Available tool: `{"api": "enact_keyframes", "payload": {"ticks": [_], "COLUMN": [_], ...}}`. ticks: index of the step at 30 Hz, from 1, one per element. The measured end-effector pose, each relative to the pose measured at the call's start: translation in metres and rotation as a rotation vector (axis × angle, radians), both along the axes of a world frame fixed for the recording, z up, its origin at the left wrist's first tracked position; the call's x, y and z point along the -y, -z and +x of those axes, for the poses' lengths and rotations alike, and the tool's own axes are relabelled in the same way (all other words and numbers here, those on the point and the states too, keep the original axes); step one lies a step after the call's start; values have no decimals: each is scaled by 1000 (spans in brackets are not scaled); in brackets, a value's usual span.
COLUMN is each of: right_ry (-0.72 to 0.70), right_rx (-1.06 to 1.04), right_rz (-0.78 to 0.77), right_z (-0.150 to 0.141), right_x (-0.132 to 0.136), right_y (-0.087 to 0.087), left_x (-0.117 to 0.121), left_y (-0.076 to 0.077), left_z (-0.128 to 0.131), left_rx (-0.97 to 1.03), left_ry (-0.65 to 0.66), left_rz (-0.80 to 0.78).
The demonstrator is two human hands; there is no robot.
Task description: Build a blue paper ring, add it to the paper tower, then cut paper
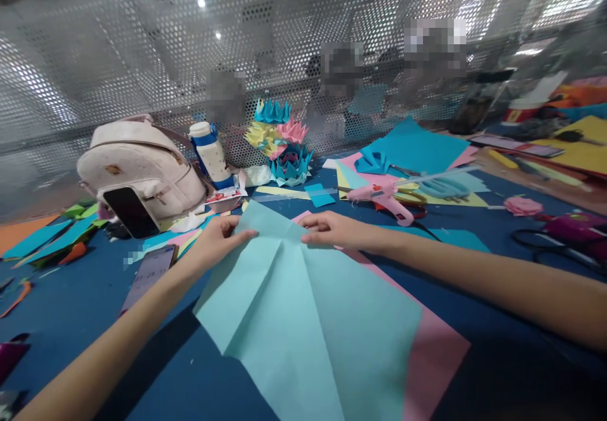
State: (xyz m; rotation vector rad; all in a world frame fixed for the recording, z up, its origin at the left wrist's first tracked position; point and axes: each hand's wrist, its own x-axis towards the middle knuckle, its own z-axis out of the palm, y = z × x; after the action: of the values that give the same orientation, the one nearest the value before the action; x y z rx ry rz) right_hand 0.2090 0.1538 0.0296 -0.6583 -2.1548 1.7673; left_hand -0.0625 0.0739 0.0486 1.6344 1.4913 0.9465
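Observation:
A large sheet of light turquoise paper (294,320) with several long fold creases lies in front of me, its near edge running out of the picture. My left hand (226,239) pinches its far left edge, thumb on top. At the far right edge, my right hand (327,230) is closed on the same sheet with bent fingers. Between the two hands the paper rises in a pleat. Under its right side, a pink sheet of paper (439,351) shows along the edge.
Beyond the hands stand folded paper flowers (290,167), a bottle (213,155) and a white backpack (137,162) with a phone (131,211) leaning on it. A pink glue gun (384,198) lies right of centre, near blue paper (422,146). Another phone (150,275) lies at left.

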Motion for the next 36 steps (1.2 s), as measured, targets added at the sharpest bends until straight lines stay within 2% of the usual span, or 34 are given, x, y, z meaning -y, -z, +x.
{"api": "enact_keyframes", "payload": {"ticks": [3,7,9,12,14,18,22,24,26,28,31,34,36], "right_ry": [108,307,391,468,489,480,344,286,277,323,365,267,195], "right_rx": [12,1,-47,-86,-105,-136,-59,-31,-32,-16,50,101,156], "right_rz": [-1,41,21,-67,-132,-237,-217,-119,58,335,834,1234,1420], "right_z": [-2,7,14,22,26,30,38,43,47,49,46,35,25], "right_x": [-1,0,3,7,9,15,20,20,17,14,11,10,8], "right_y": [0,-8,-13,-13,-9,-1,0,1,2,2,-2,-8,-9], "left_x": [-6,-6,0,18,30,44,45,46,48,50,51,50,48], "left_y": [-6,-17,-17,-9,0,17,25,28,30,32,38,43,46], "left_z": [12,2,-8,-14,-9,12,26,30,34,40,52,62,65], "left_rx": [34,187,316,613,689,591,546,554,548,527,538,576,579], "left_ry": [27,-17,-83,-131,-149,-166,-171,-141,-111,-91,-64,-45,-38], "left_rz": [2,-96,-144,-261,-280,-326,-353,-378,-388,-364,-312,-291,-276]}}
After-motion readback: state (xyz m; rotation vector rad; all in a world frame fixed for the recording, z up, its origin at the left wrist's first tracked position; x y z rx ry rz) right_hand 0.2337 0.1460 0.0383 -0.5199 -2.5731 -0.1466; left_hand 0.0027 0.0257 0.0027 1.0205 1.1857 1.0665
